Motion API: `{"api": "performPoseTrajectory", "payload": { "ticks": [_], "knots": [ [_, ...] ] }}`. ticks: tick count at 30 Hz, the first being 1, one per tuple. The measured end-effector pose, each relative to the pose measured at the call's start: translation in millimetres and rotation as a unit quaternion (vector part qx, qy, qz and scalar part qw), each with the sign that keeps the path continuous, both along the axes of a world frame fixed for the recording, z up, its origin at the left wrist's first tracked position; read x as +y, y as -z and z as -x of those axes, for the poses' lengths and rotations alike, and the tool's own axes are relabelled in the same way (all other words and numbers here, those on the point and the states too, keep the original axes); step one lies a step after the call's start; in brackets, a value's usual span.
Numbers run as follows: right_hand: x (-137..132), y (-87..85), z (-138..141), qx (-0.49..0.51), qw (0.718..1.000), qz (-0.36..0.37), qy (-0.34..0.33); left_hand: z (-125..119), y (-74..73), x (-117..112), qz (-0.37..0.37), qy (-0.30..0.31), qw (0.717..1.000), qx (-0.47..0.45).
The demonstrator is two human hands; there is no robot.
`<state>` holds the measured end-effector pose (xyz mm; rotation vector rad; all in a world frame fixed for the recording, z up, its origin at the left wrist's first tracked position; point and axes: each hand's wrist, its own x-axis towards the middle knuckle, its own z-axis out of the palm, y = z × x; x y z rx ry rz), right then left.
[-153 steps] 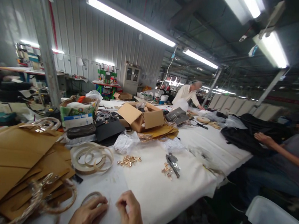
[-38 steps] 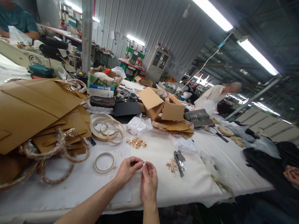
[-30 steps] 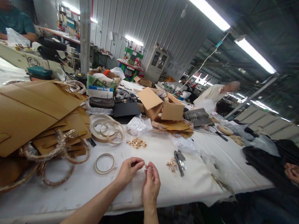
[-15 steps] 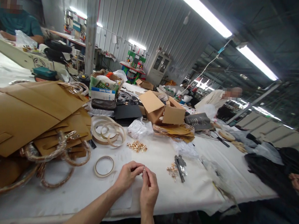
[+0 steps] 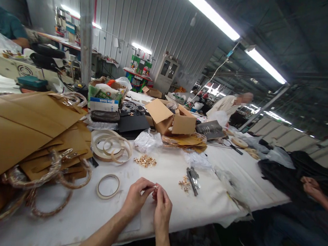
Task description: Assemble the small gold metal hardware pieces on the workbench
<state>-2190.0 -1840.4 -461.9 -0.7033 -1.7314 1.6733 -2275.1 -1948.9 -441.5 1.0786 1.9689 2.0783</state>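
A small gold metal fitting (image 5: pixel 155 186) was held up just above the white-covered work table (image 5: pixel 199 206), pinched at the person's fingertips. The left hand (image 5: pixel 136 198) and right hand (image 5: pixel 160 209) were nearly closed and almost touching, with their fingers curled in around the fitting. It was too small to make out its exact shape.

Taking the fitting as the reference point, a ring of narrow beige strip (image 5: pixel 107 186) lay on the table just to its left. Beyond that ring sat a heap of gold fittings (image 5: pixel 145 161), and further left lay looser coils of beige strip (image 5: pixel 110 146). To the right, a second small heap of gold fittings (image 5: pixel 184 185) lay beside steel hand tools (image 5: pixel 192 180), whose exact kind could not be told.

Further left were stacked tan panels (image 5: pixel 28 126) and plastic-wrapped rings (image 5: pixel 48 212). Well beyond the fitting stood an open cardboard box (image 5: pixel 170 118), with crumpled clear plastic (image 5: pixel 148 141) in front of it. Far to the right, a co-worker's hands (image 5: pixel 309 185) rested together over black fabric (image 5: pixel 280 175).
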Motion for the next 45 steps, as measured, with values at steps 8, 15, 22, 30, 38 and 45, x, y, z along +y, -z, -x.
{"api": "performPoseTrajectory", "payload": {
  "ticks": [8, 15, 22, 30, 38, 45],
  "knots": [
    [9.3, -2.5, -4.4, 0.068, 0.985, 0.142, -0.064, -7.0, 4.2, -1.2, 0.011, 0.016, 0.993, 0.116],
    [5.1, -3.5, -5.1, 0.059, 0.99, 0.103, -0.077, -9.3, 2.7, -0.5, -0.011, 0.023, 0.997, 0.073],
    [8.7, -5.1, -6.6, 0.152, 0.967, 0.204, -0.014, -10.5, -3.1, -1.1, -0.002, 0.033, 0.999, 0.034],
    [11.8, -5.2, -6.9, 0.191, 0.948, 0.253, -0.021, -9.7, -3.3, 0.1, 0.096, 0.077, 0.992, 0.003],
    [11.9, -5.3, -8.1, 0.19, 0.952, 0.239, 0.001, -8.4, -7.1, -0.1, 0.092, 0.076, 0.993, -0.027],
    [26.5, 12.1, 0.6, 0.199, 0.949, 0.215, 0.115, -5.7, 3.5, 5.1, 0.132, 0.036, 0.991, 0.013]
  ]
}}
